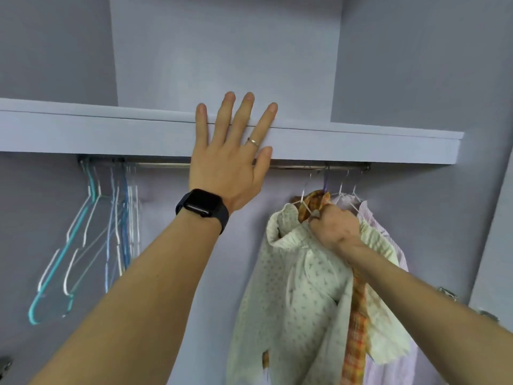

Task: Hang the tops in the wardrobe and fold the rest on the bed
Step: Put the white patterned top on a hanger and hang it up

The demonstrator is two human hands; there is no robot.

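Overhead, left hand [230, 162] splays on shelf [361, 145]; right hand [334, 226] apparently clutches cream top [291, 287].

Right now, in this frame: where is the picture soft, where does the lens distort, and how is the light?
Head view: the empty hangers at left are smeared; the right hand gripping the cream top is slightly soft, the left hand on the shelf sharper; the wide lens swells the forearms; light is even, shadow mostly under the shelf.

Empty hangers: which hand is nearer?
Left. The left hand lies flat on the shelf edge, right of the empty hangers; the right hand grips the cream top farther right.
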